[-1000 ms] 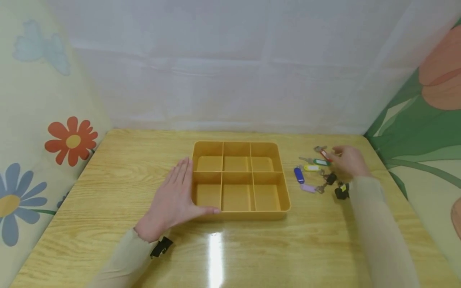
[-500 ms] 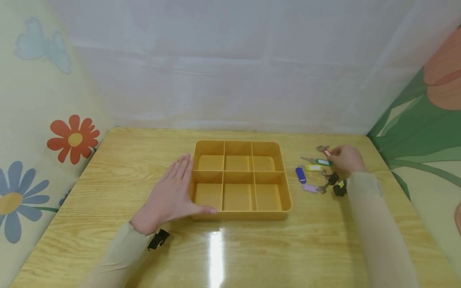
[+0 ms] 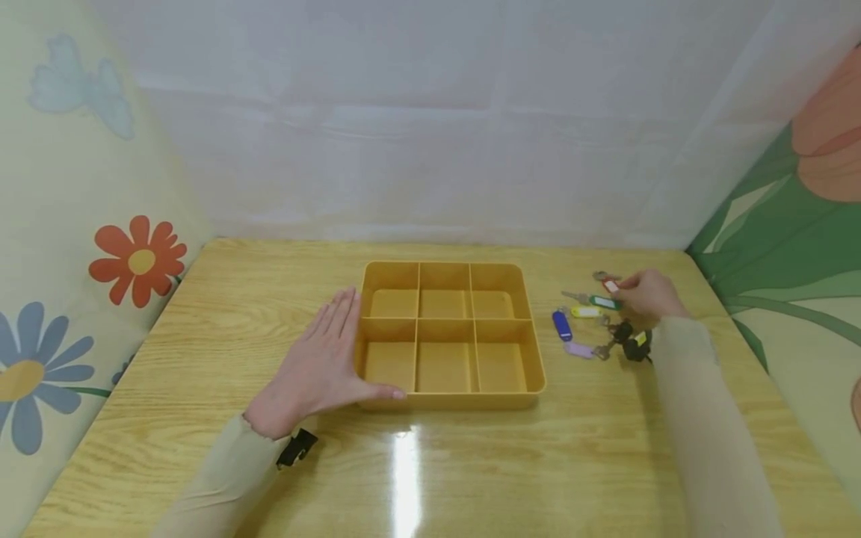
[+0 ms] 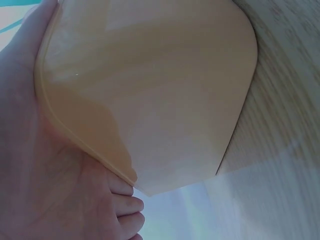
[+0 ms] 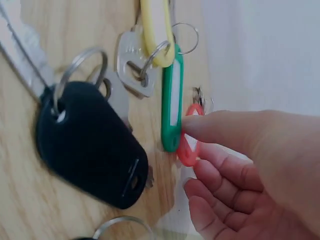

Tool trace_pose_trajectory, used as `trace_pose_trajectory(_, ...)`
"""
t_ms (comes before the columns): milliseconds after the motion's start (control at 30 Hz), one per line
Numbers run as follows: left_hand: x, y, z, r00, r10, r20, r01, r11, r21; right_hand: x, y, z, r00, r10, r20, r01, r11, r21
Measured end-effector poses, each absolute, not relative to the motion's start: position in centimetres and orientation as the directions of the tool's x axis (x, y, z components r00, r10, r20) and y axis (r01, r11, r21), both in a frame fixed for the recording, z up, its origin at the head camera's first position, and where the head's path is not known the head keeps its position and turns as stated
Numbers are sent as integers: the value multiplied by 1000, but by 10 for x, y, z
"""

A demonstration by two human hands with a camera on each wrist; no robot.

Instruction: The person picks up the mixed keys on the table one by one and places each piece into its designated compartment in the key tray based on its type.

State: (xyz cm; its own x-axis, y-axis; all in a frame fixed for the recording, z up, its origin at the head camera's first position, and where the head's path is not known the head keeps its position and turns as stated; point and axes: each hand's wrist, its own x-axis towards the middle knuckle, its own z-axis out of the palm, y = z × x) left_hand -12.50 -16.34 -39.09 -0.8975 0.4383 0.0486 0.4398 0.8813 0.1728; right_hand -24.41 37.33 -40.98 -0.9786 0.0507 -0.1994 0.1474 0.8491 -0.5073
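My left hand (image 3: pixel 316 366) lies flat along the left wall of a yellow six-compartment organizer box (image 3: pixel 444 402), its thumb over the front rim. In the left wrist view, the palm rests against the box's smooth outer wall (image 4: pixel 170 100). To the right of the box, my right hand (image 3: pixel 649 294) pinches a red key tag (image 5: pixel 190 150) between thumb and index finger. That tag's key (image 3: pixel 601 276) lies toward the back of the table. Right beside the thumb is a green key tag (image 5: pixel 172 100), with a yellow key tag (image 5: pixel 157 30) overlapping its end.
A blue key tag (image 3: pixel 561 326) and a lilac key tag (image 3: pixel 579 350) lie nearer the box. A black key fob (image 5: pixel 92 145) sits close to the right wrist. Black wrist cameras show at the left sleeve (image 3: pixel 296 448) and right sleeve (image 3: pixel 637 345). A white cloth (image 3: pixel 430 149) hangs behind the table.
My right fingers have drawn together on the red tag, which has turned slightly. The left hand stays against the box.
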Motion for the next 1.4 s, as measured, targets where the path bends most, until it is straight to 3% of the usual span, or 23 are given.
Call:
trace_pose_trajectory(200,-125,-163,-392,-897,438,64,442,881,167,-240,372,-411,-979,57,-196,162,802,-575)
trace_pose_trajectory(600,-124,-163,-392,-896,438,71,443,878,179,-233,368,-413,-977,196,-90,204,705,-679)
trace_pose_trajectory(1033,-124,-163,-393,-895,439,78,445,879,170,-231,362,-403,-967,238,86,110,701,-705)
trace_pose_trajectory(1400,-124,-163,-392,-895,441,67,446,879,170,-230,358,-395,-963,257,81,121,680,-723)
